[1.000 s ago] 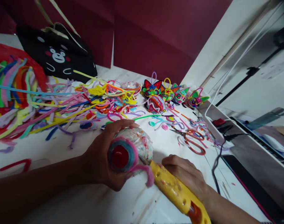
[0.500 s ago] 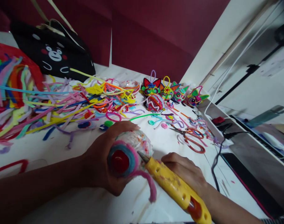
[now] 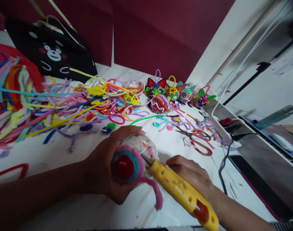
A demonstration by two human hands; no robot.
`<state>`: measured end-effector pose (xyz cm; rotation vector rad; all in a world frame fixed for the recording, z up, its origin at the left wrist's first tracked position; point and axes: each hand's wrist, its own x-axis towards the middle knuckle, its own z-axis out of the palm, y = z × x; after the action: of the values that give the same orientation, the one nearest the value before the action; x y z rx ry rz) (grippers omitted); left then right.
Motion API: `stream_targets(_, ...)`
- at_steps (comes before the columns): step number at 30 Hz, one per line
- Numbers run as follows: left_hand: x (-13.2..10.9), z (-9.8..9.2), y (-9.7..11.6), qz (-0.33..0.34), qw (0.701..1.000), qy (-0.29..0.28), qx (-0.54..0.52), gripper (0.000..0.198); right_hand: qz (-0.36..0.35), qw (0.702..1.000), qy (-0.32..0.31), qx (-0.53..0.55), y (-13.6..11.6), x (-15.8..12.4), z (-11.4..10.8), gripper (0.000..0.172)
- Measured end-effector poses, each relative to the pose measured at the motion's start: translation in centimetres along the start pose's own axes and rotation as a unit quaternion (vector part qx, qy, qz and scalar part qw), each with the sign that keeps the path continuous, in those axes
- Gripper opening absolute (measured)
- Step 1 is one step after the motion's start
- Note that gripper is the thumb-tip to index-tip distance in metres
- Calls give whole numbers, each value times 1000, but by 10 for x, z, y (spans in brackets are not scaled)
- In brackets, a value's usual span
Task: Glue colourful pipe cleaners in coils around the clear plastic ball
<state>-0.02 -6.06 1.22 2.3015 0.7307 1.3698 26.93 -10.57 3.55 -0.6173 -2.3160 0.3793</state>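
While the left hand (image 3: 113,163) is clamped around the side of the speckled ball (image 3: 145,146), at the centre of the frame, the right hand (image 3: 189,171) is folded around the yellow glue gun (image 3: 176,187), lower right, its grip partly hidden. I judge the ball light and rather stiff, perhaps a little slippery where it shines; its bare rounded side is a good place to hold. The pink strip (image 3: 157,194), hanging loose at one end, looks soft and bendable. Whether the metal tip (image 3: 147,159) touches it, I cannot tell.
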Motion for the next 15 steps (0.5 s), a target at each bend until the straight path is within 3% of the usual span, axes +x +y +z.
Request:
stream_targets(6,1,0,3,1,1000,20,-2,96,-6,1000,4,5,2,-2,1,27)
stream_targets(15,4,-2,4,-12,1000,17,-14,89,14,999,-16,-43,-9,2,-5,38)
